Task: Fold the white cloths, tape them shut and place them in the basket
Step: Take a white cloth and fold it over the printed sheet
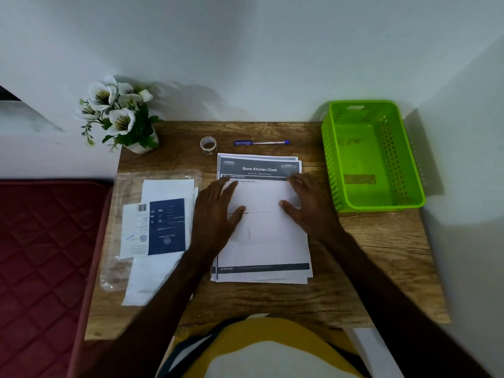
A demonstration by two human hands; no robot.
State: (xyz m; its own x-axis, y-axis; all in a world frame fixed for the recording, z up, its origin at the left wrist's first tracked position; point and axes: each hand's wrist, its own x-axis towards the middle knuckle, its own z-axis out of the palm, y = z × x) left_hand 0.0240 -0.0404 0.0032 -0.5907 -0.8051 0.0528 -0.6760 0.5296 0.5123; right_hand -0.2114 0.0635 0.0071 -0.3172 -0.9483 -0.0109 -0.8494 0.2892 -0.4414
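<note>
In the head view, a folded white cloth (261, 199) is seen lying flat, smooth and rectangular, on printed sheets (263, 241) at the middle of the tabletop (368, 255). It is pressed by the left hand (215, 211) and right hand (308, 205), fingers released and spread. A green basket (381, 205) stands to the right.

Dim, cool light fell from my upper left, throwing the flowers' (114, 110) shadow rightward across the wall (272, 50) and the basket's (373, 156) onto the side wall. My forearms sat nearly black in shade. The wide lens bowed the table (368, 268) edges, corners darkened, and my left hand (218, 211) smeared with slight blur.
</note>
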